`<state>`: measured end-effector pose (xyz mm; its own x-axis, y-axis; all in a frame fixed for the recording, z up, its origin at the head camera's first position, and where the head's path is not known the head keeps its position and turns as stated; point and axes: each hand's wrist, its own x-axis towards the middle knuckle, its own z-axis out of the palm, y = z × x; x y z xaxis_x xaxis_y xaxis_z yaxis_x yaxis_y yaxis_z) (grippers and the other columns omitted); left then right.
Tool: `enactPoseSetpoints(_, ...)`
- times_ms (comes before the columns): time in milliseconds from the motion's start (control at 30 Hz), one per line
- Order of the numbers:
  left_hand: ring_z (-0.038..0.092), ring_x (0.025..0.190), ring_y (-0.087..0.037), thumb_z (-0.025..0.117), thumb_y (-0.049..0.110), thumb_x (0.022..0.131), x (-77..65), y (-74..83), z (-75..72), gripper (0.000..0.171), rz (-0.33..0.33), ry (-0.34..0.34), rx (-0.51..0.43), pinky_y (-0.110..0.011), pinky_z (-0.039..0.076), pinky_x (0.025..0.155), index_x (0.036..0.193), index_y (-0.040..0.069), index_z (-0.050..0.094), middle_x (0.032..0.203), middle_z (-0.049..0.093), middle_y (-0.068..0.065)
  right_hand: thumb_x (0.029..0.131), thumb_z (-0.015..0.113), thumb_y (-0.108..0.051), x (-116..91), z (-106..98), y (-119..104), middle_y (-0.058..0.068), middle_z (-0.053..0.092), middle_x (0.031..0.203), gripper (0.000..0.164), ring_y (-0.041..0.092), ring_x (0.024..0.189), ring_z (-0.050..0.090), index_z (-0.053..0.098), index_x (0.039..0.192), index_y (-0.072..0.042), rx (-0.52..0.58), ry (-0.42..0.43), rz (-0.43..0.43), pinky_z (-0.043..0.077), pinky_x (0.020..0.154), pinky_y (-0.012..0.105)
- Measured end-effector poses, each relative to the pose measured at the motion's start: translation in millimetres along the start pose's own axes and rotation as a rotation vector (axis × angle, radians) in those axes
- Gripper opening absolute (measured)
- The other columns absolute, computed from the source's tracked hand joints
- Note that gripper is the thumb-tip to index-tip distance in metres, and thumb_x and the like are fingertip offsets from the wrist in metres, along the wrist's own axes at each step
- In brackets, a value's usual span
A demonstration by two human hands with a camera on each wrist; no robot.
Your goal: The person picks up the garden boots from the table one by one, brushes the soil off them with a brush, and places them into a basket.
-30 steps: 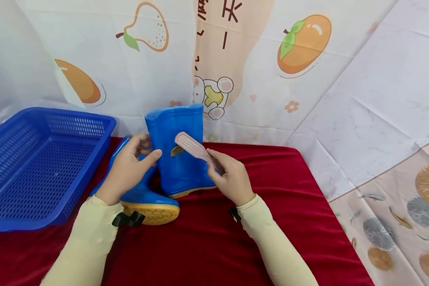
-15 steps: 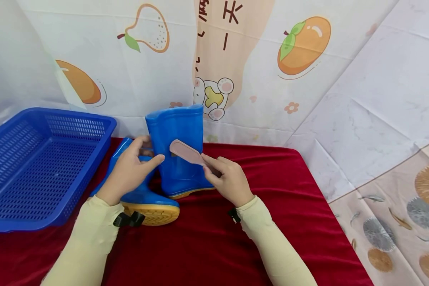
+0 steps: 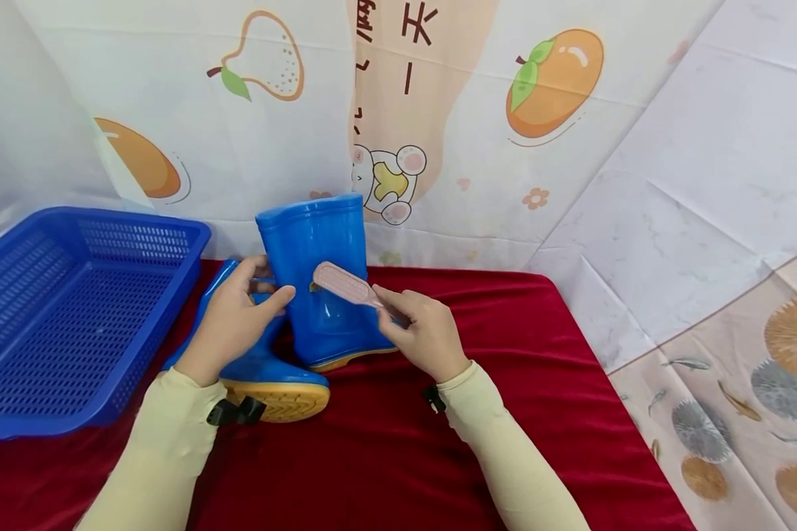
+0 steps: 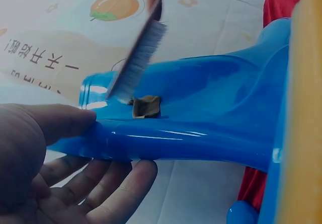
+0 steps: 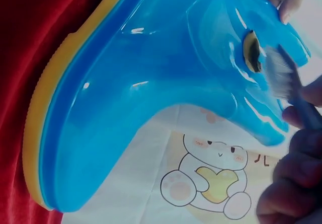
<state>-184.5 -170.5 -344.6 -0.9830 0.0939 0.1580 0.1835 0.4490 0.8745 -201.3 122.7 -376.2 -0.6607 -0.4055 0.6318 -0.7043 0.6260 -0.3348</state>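
Observation:
A blue rain boot [image 3: 335, 321] with a yellow sole stands on the red cloth. My left hand [image 3: 232, 317] holds its shaft at the left edge, thumb on the near side and fingers around behind. In my right hand [image 3: 428, 332] is a pinkish brush [image 3: 342, 282], gripped by the handle. Its pale bristles [image 4: 138, 63] face the shaft beside a brown patch [image 4: 146, 107] in the left wrist view. The right wrist view shows that same brown patch [image 5: 251, 52] close to the brush head. Whether the bristles touch the boot, I cannot tell.
A second blue boot [image 3: 259, 361] lies on its side below my left hand, its yellow sole towards me. At the left stands a blue perforated basket [image 3: 33, 428]. Red cloth [image 3: 518, 383] covers the table, and a fruit-printed curtain [image 3: 478, 214] hangs behind.
The brush has dropped lower and a little left on the shaft, and its head has turned somewhat. The boot's top now leans slightly further left. Both hands keep their hold.

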Motion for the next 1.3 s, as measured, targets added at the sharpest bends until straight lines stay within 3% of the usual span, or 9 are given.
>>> enactPoseSetpoints(133,0.059,0.121,-0.039,0.062,0.038,0.104,-1.8,1.3,-0.5,0.066,0.022,-0.015,0.031,-0.059,0.058,0.090,0.156,0.005,0.037,0.139,0.055,-0.023,0.097,0.072,-0.015,0.0,3.9,-3.1,-0.004,0.049,0.069,0.039,0.007,0.060,0.041,0.070,0.135,-0.013,0.024,-0.002,-0.086,0.037,0.051,0.020)
enactPoseSetpoints(233,0.057,0.123,-0.039,0.062,0.039,0.104,-2.1,2.0,-0.1,0.067,0.043,-0.022,0.063,-0.061,0.055,0.092,0.156,0.006,0.037,0.138,0.056,-0.022,0.098,0.073,-0.016,-0.6,6.1,-4.5,-0.004,0.048,0.071,0.041,0.007,0.060,0.040,0.068,0.138,-0.013,0.013,-0.029,-0.101,0.036,0.052,0.019)
enactPoseSetpoints(467,0.058,0.120,-0.039,0.061,0.039,0.105,-0.9,1.1,0.8,0.063,0.066,0.016,0.088,-0.061,0.056,0.090,0.153,0.003,0.041,0.136,0.057,-0.023,0.097,0.074,-0.019,-1.8,4.0,-2.8,-0.007,0.045,0.066,0.037,0.006,0.056,0.038,0.071,0.134,-0.017,-0.028,-0.049,-0.012,0.034,0.048,0.021)
enactPoseSetpoints(733,0.060,0.119,-0.042,0.059,0.042,0.105,-1.0,-1.4,-1.2,0.063,0.016,0.063,0.110,-0.064,0.055,0.091,0.152,0.003,0.043,0.137,0.057,-0.025,0.095,0.072,-0.020,-0.8,-1.0,-2.5,-0.008,0.047,0.062,0.033,0.005,0.055,0.041,0.075,0.128,-0.017,-0.050,-0.080,0.052,0.035,0.046,0.022)
enactPoseSetpoints(1033,0.059,0.120,-0.039,0.061,0.038,0.105,-2.6,1.0,0.8,0.064,0.059,0.029,0.090,-0.060,0.053,0.098,0.153,0.001,0.041,0.136,0.058,-0.024,0.098,0.073,-0.016,-1.8,8.0,-3.3,-0.005,0.048,0.069,0.039,0.006,0.060,0.040,0.069,0.136,-0.015,0.035,-0.038,-0.062,0.036,0.052,0.020)
enactPoseSetpoints(1133,0.058,0.120,-0.038,0.061,0.038,0.105,-2.1,2.2,1.5,0.063,0.062,0.021,0.103,-0.060,0.053,0.098,0.153,0.002,0.041,0.136,0.058,-0.023,0.097,0.073,-0.017,-1.9,8.1,-4.7,-0.005,0.049,0.068,0.038,0.007,0.058,0.039,0.070,0.136,-0.015,-0.003,-0.065,-0.025,0.035,0.051,0.020)
enactPoseSetpoints(1300,0.059,0.121,-0.041,0.058,0.040,0.106,-1.6,0.7,0.9,0.062,0.012,0.044,0.120,-0.064,0.053,0.096,0.153,0.002,0.042,0.138,0.058,-0.025,0.098,0.073,-0.020,-0.9,5.0,-6.0,-0.007,0.050,0.067,0.037,0.007,0.057,0.040,0.070,0.135,-0.018,-0.061,-0.144,0.092,0.036,0.048,0.023)
